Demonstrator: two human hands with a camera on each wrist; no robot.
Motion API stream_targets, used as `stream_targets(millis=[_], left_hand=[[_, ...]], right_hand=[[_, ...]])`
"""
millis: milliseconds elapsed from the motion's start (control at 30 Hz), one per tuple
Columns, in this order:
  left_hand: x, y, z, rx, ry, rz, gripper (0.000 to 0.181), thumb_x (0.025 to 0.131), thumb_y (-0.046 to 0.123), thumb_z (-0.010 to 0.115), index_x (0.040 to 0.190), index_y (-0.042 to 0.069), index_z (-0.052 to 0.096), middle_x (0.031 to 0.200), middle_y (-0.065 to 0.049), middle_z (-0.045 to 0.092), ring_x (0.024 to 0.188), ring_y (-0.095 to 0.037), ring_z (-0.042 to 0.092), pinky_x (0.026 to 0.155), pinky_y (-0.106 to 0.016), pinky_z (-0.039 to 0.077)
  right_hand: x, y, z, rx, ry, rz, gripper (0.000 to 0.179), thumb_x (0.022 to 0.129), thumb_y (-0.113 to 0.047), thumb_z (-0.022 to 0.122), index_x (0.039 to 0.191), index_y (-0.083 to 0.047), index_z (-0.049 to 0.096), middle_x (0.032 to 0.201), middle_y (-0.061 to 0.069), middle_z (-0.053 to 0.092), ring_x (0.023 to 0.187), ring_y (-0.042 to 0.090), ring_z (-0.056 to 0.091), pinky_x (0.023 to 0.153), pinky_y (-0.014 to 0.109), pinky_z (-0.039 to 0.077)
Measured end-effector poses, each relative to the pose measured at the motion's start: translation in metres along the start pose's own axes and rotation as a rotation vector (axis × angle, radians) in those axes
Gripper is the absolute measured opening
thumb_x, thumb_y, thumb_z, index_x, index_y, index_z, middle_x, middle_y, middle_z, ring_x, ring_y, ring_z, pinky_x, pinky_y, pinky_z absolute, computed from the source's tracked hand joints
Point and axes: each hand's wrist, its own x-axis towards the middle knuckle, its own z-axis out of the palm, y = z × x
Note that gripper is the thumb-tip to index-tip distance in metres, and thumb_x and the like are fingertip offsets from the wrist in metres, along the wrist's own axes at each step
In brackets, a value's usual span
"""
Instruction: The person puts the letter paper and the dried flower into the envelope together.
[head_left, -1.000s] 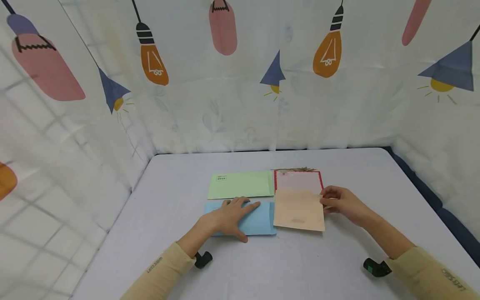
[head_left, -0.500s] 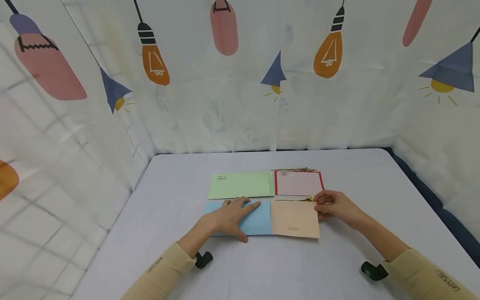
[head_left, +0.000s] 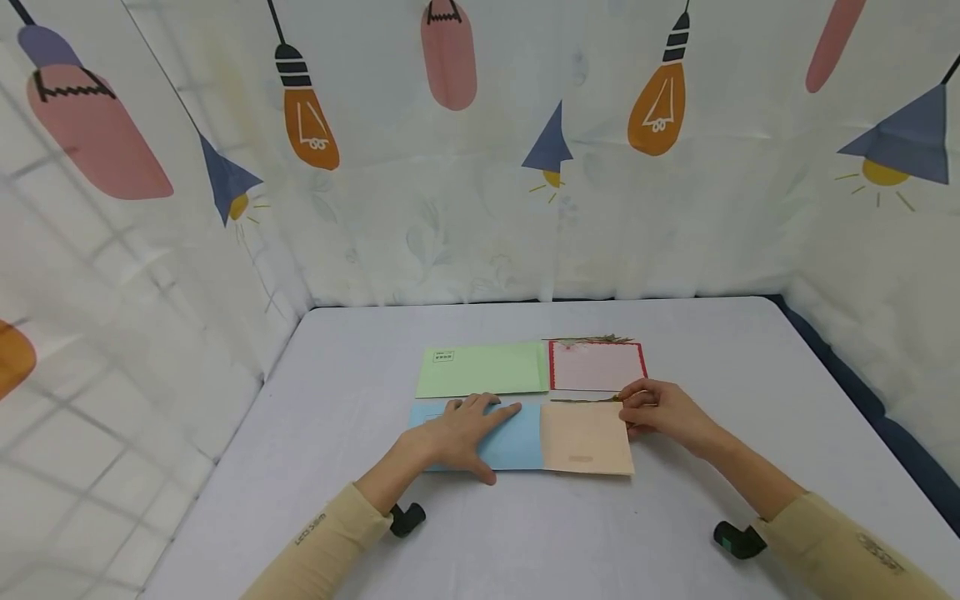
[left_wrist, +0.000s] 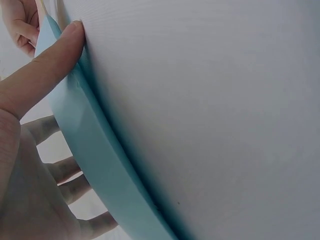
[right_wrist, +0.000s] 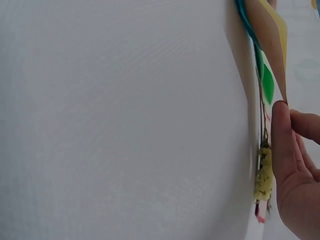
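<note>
A blue envelope [head_left: 527, 446] lies on the table with my left hand [head_left: 463, 435] resting across it, fingers spread. In the left wrist view, my thumb [left_wrist: 55, 65] lies over the envelope's near edge. Against the envelope's right end is a tan card [head_left: 588, 437], its left edge meeting or tucked into the blue paper; which one is hard to tell. My right hand [head_left: 663, 414] pinches the card's upper right corner between thumb and fingers. In the right wrist view, the tan paper [right_wrist: 272, 42] is raised off the table at that corner.
A green envelope [head_left: 483, 371] lies behind the blue one. Right of it is a pink card with a red border [head_left: 596, 367], with a dried sprig [head_left: 600, 339] along its far edge. A yellow-flowered stem [right_wrist: 264, 175] lies just behind the tan card.
The tan card has come down toward me and then moved left against the blue envelope, carried by my right hand. This uncovered the yellow-flowered stem. My left hand has stayed put.
</note>
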Motion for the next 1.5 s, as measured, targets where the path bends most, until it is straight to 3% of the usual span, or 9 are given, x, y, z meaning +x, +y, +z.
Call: stream_targets(millis=[300, 967, 1500], left_hand=[[-0.001, 0.002, 0.0, 0.002, -0.011, -0.01, 0.11, 0.077, 0.053, 0.088, 0.165, 0.026, 0.027, 0.158, -0.01, 0.033, 0.144, -0.032, 0.033, 0.112, -0.059, 0.029], [0.0, 0.002, 0.001, 0.01, -0.008, -0.003, 0.108, 0.079, 0.054, 0.086, 0.165, 0.027, 0.026, 0.158, -0.009, 0.033, 0.143, -0.028, 0.033, 0.11, -0.055, 0.03], [0.0, 0.003, -0.003, 0.004, -0.009, 0.001, 0.107, 0.08, 0.054, 0.085, 0.165, 0.026, 0.026, 0.159, -0.009, 0.032, 0.144, -0.028, 0.032, 0.112, -0.055, 0.028]], right_hand=[[0.006, -0.003, 0.016, -0.001, -0.006, -0.016, 0.033, 0.095, -0.008, 0.074, 0.117, 0.01, 0.058, 0.099, 0.015, 0.068, 0.081, 0.026, 0.07, 0.072, 0.038, 0.061], [0.012, -0.004, 0.035, 0.066, -0.076, 0.024, 0.039, 0.099, -0.013, 0.07, 0.129, 0.008, 0.057, 0.109, 0.018, 0.069, 0.093, 0.028, 0.07, 0.08, 0.039, 0.06], [0.017, -0.008, 0.046, 0.097, -0.124, 0.0, 0.046, 0.1, -0.017, 0.069, 0.135, 0.009, 0.053, 0.116, 0.018, 0.068, 0.099, 0.031, 0.071, 0.084, 0.038, 0.059]])
